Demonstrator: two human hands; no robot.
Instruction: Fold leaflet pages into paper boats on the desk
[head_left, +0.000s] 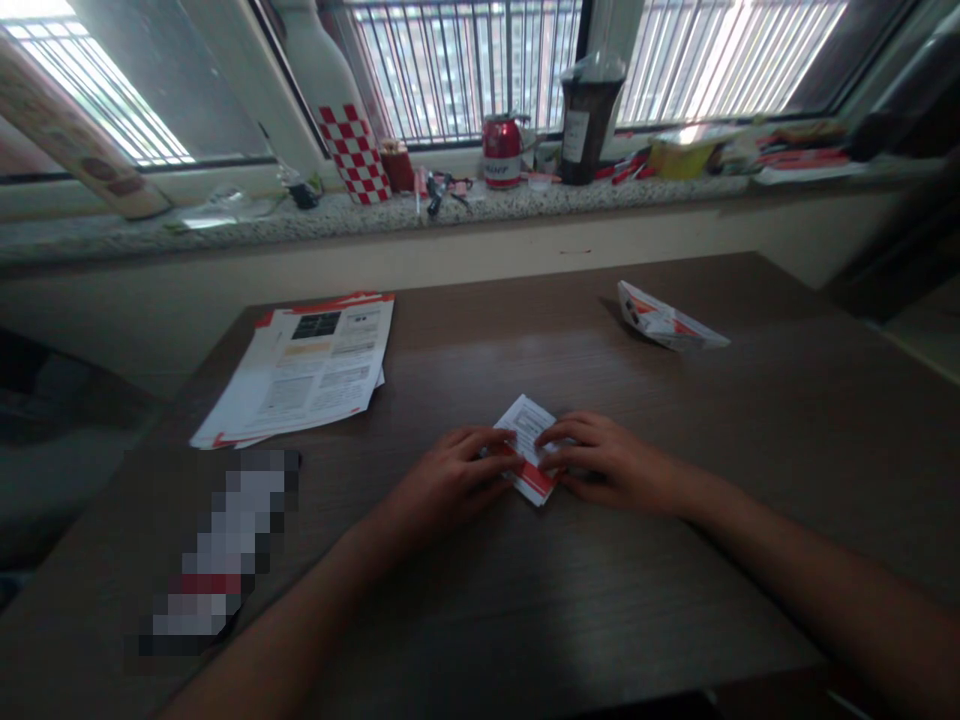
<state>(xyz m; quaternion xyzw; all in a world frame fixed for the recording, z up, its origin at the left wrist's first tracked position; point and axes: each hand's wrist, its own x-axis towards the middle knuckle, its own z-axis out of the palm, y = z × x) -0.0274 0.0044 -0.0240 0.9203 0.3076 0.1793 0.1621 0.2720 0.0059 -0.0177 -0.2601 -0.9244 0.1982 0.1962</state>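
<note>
Brown table (465, 350), hands (611, 465) on folded paper (527, 425), cluttered speckled windowsill (495, 208), railing (457, 75) outside

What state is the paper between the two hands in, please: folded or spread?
Folded: the paper forms a compact diamond, with layered edges showing near its lower corner.

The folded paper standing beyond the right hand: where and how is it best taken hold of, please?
Probably pinch the folded paper lightly near the middle of its long upper edge, coming from above on the near side, where the right hand is. That edge appears raised, and its thin sides might crush.
</note>
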